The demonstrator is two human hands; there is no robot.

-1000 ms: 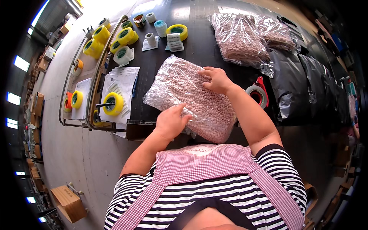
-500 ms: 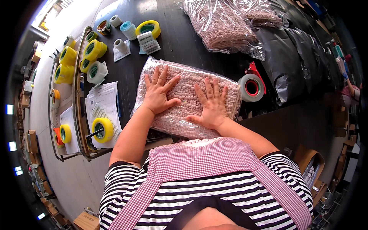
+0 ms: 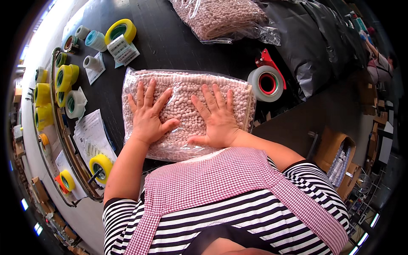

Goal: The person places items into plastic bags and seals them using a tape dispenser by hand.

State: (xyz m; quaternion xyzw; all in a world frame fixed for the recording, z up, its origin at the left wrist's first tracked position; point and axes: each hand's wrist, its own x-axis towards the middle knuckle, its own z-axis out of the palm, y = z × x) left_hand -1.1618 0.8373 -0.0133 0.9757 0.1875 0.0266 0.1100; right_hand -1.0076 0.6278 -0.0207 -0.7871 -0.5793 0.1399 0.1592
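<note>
Pink nubby textile [image 3: 182, 106] in clear plastic [image 3: 128, 78] beneath left hand [image 3: 148, 122] and right hand [image 3: 219, 123], both splayed flat

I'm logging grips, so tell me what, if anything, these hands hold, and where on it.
Nothing is held: the left hand and right hand lie open, palms down, on top of the plastic-wrapped pink bundle.

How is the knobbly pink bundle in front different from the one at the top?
The front bundle shows nearly its whole outline; the top bundle is cut off by the picture's upper edge. The top bundle has loose, crinkly plastic sticking out at its right, while the front bundle's wrap sits closer there. The top bundle lies next to black packages; the front bundle lies apart from them. Both are pink, knobbly and wrapped in clear plastic.
</note>
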